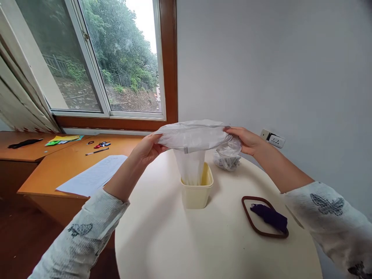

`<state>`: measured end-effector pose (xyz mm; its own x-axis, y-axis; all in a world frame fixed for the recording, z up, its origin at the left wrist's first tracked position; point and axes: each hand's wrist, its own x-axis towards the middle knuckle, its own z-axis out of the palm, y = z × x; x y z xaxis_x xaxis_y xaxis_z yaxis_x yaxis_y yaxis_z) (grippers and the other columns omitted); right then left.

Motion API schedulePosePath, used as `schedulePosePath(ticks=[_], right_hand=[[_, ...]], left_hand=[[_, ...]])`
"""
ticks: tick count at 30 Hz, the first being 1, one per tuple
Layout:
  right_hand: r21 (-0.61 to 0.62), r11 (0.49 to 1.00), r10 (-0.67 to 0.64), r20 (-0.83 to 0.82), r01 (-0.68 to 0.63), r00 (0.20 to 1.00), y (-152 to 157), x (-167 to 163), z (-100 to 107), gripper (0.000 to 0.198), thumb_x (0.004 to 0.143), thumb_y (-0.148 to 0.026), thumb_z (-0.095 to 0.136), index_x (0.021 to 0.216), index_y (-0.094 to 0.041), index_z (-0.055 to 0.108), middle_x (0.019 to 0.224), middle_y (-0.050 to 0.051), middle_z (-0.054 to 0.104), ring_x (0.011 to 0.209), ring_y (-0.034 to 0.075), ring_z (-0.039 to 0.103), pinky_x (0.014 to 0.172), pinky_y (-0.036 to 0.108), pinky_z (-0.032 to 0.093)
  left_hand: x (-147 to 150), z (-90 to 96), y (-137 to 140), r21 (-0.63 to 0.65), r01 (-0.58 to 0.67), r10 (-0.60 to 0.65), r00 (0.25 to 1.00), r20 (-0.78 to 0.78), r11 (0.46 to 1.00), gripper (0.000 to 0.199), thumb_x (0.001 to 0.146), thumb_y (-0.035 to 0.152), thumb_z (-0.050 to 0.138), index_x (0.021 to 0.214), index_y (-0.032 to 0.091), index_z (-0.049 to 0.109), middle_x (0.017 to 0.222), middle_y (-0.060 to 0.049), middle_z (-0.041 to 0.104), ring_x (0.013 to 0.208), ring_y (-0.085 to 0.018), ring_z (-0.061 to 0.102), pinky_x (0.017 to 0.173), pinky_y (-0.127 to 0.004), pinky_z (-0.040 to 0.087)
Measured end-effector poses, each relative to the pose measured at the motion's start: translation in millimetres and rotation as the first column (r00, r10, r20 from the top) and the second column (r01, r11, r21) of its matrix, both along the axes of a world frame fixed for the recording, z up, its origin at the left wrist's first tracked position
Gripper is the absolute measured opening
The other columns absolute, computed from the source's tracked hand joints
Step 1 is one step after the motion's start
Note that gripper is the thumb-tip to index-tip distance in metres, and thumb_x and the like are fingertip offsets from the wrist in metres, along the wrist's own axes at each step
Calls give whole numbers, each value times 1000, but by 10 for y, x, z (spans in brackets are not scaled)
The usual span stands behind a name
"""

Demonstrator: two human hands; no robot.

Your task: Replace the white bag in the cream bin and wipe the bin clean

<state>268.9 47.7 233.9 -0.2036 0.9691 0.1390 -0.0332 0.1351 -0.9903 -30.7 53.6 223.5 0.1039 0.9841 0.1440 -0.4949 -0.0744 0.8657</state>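
Clock centre: the cream bin, with 12 pointing away from the person.
White bag: above the bin, towards 12 o'clock; its narrow lower part hangs down into the opening.
Left hand: thumb and fingers pinch the bag's edge at 10 o'clock.
Right hand: fingers grip the opposite edge at 2 o'clock.
Wide hold: the 2 hands are well apart, probably to keep the upper bag stretched.
Brown frame: flat at 4 o'clock, apart from the bin, perhaps to leave its rim accessible; purple cloth overlaps it.
Round table: surface stretches widely from 6 to 9 o'clock, until the curved edge.
Tighter side: 1 clear plastic bundle at 1 o'clock.
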Motion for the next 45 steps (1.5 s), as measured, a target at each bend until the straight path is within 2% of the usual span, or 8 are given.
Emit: schedulePosePath(ticks=[5, 13, 22, 26, 32, 39, 42, 45], right_hand=[[-114, 986, -134, -101, 123, 986, 38, 86, -67, 11, 70, -24, 61, 78, -18, 61, 65, 3, 66, 64, 17, 62, 62, 28, 51], [-253, 965, -112, -155, 70, 982, -47, 244, -112, 10, 70, -22, 62, 78, -19, 64, 63, -1, 64, 59, 14, 60, 59, 25, 50], [-268, 963, 37, 121, -3, 992, -311, 501, -234, 20, 67, -33, 69, 77, -17, 65, 67, 2, 64, 56, 12, 57, 50, 23, 44], [-316, 940, 192, 187, -126, 964, -463, 610, -429, 34, 66, -45, 67, 86, -17, 64, 77, 5, 64, 65, 15, 59, 56, 24, 45], [-316, 882, 456, 378, -351, 806, -604, 624, -745, 51, 55, -53, 72, 90, -17, 63, 78, 2, 60, 66, 14, 54, 56, 22, 42], [-306, 847, 531, 439, -435, 725, -687, 656, -860, 35, 70, -49, 61, 82, -17, 66, 80, 6, 62, 77, 19, 57, 70, 30, 46], [-330, 853, 502, 310, -404, 807, -716, 669, -885, 36, 70, -49, 61, 85, -16, 66, 80, 7, 63, 76, 20, 59, 68, 29, 47], [-317, 911, 330, 176, -264, 927, -688, 595, -932, 38, 73, -44, 62, 101, -19, 63, 89, 8, 65, 82, 20, 61, 68, 28, 48]], left_hand=[[-104, -91, 27, -163, -4, 12, 999, 52, 987, 18, 77, 2, 49, 87, 11, 61, 69, -2, 65, 54, -7, 59, 53, -17, 53], [-256, -243, -89, -231, 161, -219, 942, -253, 960, 20, 77, 28, 57, 91, 16, 65, 78, -5, 67, 65, -17, 63, 56, -25, 52], [-471, -393, -397, -422, 277, -435, 833, -343, 863, 25, 72, 38, 62, 87, 19, 66, 81, -6, 66, 69, -19, 62, 57, -26, 50], [-585, -550, -541, -502, 359, -597, 650, -470, 787, 33, 71, 49, 59, 84, 20, 66, 83, -5, 66, 71, -20, 61, 52, -23, 45], [-544, -724, -686, -408, 677, -679, 187, -710, 613, 22, 77, 41, 57, 76, 20, 63, 71, 0, 58, 67, -15, 52, 62, -23, 42], [-503, -757, -775, -281, 702, -622, 288, -728, 654, 30, 69, 36, 67, 88, 18, 51, 74, 0, 48, 67, -13, 44, 55, -19, 37], [-472, -709, -836, -306, 681, -616, 269, -740, 665, 34, 75, 37, 61, 102, 21, 47, 76, 0, 50, 68, -13, 46, 56, -20, 38], [-399, -687, -840, -236, 570, -521, 411, -748, 787, 24, 79, 40, 54, 94, 21, 53, 79, -1, 54, 73, -15, 50, 60, -21, 40]])
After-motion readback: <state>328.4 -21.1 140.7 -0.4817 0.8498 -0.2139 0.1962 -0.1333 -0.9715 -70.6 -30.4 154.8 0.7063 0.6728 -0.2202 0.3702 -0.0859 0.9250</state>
